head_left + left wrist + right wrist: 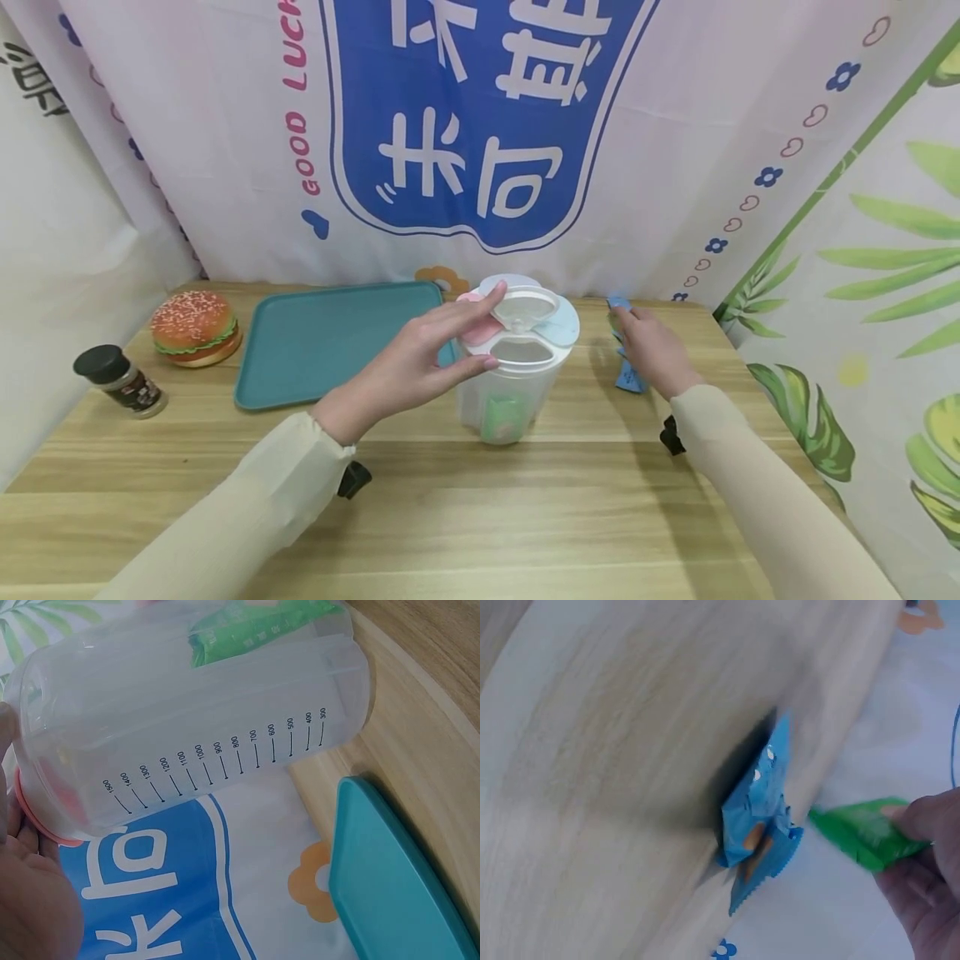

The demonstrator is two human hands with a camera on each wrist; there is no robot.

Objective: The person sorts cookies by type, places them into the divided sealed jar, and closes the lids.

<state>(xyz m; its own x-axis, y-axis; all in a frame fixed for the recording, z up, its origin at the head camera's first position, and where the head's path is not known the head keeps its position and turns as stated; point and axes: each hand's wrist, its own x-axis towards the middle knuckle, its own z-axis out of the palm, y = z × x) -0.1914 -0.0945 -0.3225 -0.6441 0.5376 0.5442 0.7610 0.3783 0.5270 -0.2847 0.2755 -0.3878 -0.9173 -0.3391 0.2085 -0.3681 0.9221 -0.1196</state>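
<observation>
A clear plastic container (504, 392) with a multi-coloured flap lid stands upright, one clear flap (525, 308) raised over its opening. Inside lies a green packet (251, 634) near the bottom. My left hand (412, 358) rests at the lid's left side, index finger at the raised flap and thumb by the front rim, both fairly straight. In the left wrist view its other fingers touch the edge beside the pink flap (49, 810). My right hand (930, 862) pinches another green packet (866, 832). Close by, blue packets (761, 817) lie on the table, partly hidden by that hand in the head view.
A teal tray (330, 342) lies behind my left arm. Farther left are a toy-like hamburger (195, 325) and a black-capped seasoning jar (123, 382). A printed curtain (247, 167) hangs along the back edge of the wooden table (465, 517).
</observation>
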